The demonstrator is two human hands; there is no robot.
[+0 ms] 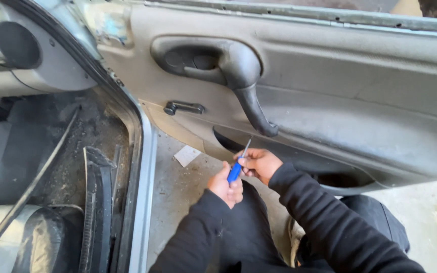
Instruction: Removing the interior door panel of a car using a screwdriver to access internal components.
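Screwdriver (237, 164): blue handle, thin metal shaft angled up toward the lower edge of the grey door panel (330, 101). Left hand (224, 186) wraps the handle; right hand (260, 163) pinches it near the shaft. Concrete floor (178, 187) lies open between door and sill.

A car repair spot: an open grey car door panel (330, 91) fills the upper right, a dusty footwell (77, 141) sits left, bare concrete floor (178, 187) lies between
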